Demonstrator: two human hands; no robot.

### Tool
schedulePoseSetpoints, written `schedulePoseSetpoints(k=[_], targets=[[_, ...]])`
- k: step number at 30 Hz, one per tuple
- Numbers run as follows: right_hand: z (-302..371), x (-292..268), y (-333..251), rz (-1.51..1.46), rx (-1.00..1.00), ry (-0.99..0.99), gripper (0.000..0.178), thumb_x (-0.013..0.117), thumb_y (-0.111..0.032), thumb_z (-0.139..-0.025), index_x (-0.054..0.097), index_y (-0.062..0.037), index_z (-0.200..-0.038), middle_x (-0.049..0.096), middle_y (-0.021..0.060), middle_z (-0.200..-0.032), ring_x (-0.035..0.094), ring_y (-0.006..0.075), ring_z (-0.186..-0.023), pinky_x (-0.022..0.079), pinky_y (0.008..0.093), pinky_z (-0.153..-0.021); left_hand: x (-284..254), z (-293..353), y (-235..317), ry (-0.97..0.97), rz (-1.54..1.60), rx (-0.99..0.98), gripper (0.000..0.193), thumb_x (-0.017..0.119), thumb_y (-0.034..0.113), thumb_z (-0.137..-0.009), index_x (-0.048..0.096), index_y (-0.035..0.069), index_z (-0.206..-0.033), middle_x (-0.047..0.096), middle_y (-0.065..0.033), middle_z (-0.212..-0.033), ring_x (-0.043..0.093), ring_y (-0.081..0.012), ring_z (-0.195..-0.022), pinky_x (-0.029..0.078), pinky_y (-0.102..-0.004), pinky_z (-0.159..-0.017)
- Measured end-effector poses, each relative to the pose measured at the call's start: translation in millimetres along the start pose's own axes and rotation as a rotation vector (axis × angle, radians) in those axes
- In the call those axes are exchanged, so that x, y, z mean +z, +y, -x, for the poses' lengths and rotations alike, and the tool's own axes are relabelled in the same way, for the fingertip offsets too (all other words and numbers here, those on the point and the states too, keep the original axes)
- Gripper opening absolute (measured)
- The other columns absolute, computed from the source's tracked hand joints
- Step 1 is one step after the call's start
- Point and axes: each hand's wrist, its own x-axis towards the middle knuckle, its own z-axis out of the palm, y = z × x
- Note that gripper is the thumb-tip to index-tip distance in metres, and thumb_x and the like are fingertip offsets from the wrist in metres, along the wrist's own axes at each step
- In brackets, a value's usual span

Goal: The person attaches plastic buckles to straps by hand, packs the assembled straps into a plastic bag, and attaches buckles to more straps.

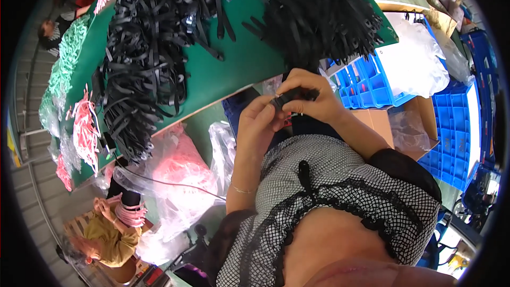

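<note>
Close in front of my body, just off the table's near edge, both hands are closed on a black strap (pixel 289 96). My left hand (pixel 260 120) pinches one end of it between thumb and fingertips. The fingers of my right hand (pixel 313 98) curl round the strap's other part, and a short dark piece sticks out past the thumb. My fingers cover most of it, so its fittings cannot be made out. Beyond my hands, a thick pile of black straps (pixel 326 16) lies on the green table (pixel 234 64). Another large heap of black straps (pixel 146 58) hangs over the table edge at the left.
Blue plastic crates (pixel 454 133) and an open cardboard box (pixel 374 122) stand at my right. White plastic bags (pixel 417 58) fill one crate. A clear bag of pink straps (pixel 183 165) sits below the table at left. Another person (pixel 114 239) holds pink straps at lower left.
</note>
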Motion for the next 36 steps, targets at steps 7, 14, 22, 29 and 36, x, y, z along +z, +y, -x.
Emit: schedulePoseSetpoints(k=[7,14,22,29,36], targets=[[6.4,0.6,8.7,0.216,-0.135,0.026,0.026,0.075,-0.012,-0.067,0.063,-0.0049,-0.089,0.050,0.0024,-0.078,0.049,0.0108,-0.069,0.039,0.0236,-0.058,-6.7,5.2,-10.8,0.150,-0.139,0.015,0.031,0.063,0.021,-0.079,0.054,-0.004,-0.096,0.053,-0.0046,-0.073,0.049,-0.0121,-0.064,0.040,-0.0228,-0.058],[10.1,3.2,6.5,0.209,-0.150,0.056,0.025,0.072,-0.011,-0.071,0.061,-0.0031,-0.092,0.050,0.0015,-0.077,0.048,0.0092,-0.066,0.038,0.0218,-0.057,-6.7,6.6,-12.6,0.121,0.156,0.075,0.020,0.058,0.017,-0.085,0.054,0.001,-0.097,0.054,-0.0019,-0.076,0.046,-0.0081,-0.060,0.039,-0.0203,-0.049],[10.9,-2.0,4.0,0.302,-0.229,-0.102,0.020,0.066,-0.010,-0.076,0.059,-0.0039,-0.094,0.059,0.0086,-0.079,0.057,0.0183,-0.065,0.044,0.0293,-0.058,4.6,0.7,-8.2,0.323,0.168,0.217,0.029,0.056,0.028,-0.086,0.048,0.005,-0.101,0.053,-0.0041,-0.083,0.049,-0.0149,-0.069,0.042,-0.0302,-0.065],[11.2,-1.3,11.9,0.715,-0.129,-0.055,0.022,0.061,-0.014,-0.078,0.057,-0.0057,-0.098,0.062,0.0111,-0.083,0.062,0.0266,-0.073,0.048,0.0310,-0.062,28.5,10.0,-6.8,0.224,-0.635,0.314,0.015,0.057,0.013,-0.084,0.054,0.004,-0.095,0.050,0.0014,-0.074,0.043,-0.0060,-0.062,0.035,-0.0198,-0.056],[16.9,-7.7,0.6,0.425,-0.022,-0.239,0.018,0.060,-0.013,-0.080,0.055,-0.0030,-0.095,0.062,0.0098,-0.076,0.062,0.0193,-0.067,0.047,0.0296,-0.060,24.5,14.8,-6.9,0.223,-0.628,0.228,0.014,0.057,0.010,-0.081,0.053,0.003,-0.092,0.049,0.0033,-0.075,0.040,-0.0029,-0.061,0.031,-0.0165,-0.054]])
